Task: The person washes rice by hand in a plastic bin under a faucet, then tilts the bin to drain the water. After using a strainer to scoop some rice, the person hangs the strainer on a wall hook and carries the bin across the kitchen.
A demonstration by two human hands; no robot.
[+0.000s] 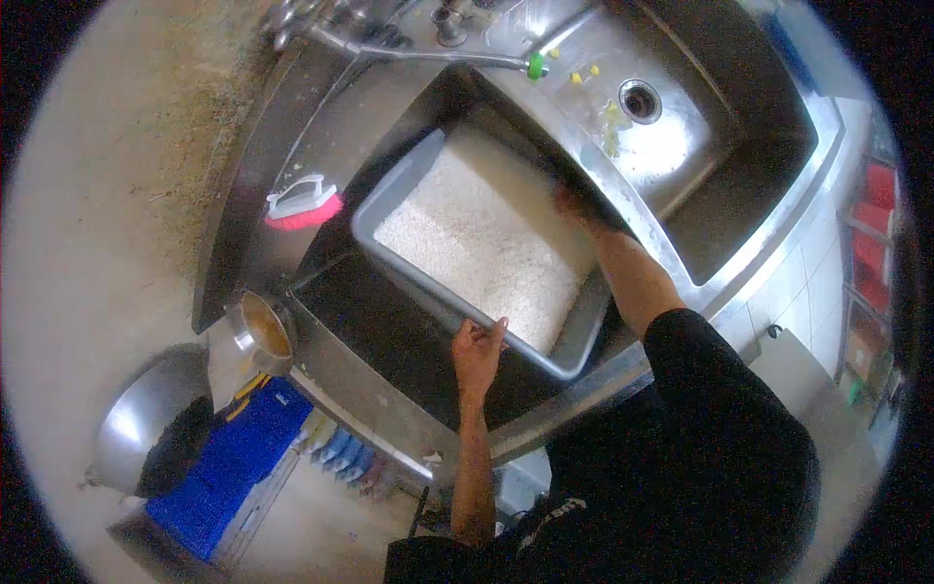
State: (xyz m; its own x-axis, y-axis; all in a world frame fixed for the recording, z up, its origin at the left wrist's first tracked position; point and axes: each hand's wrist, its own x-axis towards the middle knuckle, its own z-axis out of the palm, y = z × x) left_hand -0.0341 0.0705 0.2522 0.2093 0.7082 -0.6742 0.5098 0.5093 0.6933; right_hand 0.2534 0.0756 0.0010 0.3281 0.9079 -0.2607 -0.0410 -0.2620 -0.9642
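Observation:
A grey rectangular plastic tub sits at an angle in the near sink basin, with a wide layer of white grains that look like rice in it. My left hand is closed on the tub's near rim, thumb on top and fingers against the outer wall. On the opposite side, my right hand grips the tub at its far right edge. Shadow and blur hide most of the right fingers. Cloudy, pale liquid seems to lie over the grains at the far end.
A second steel basin with a drain and yellow scraps adjoins on the right. The faucet spout reaches over the divider. A pink-bristled scrub brush rests on the left ledge. Beyond it are a metal pot and a large steel bowl.

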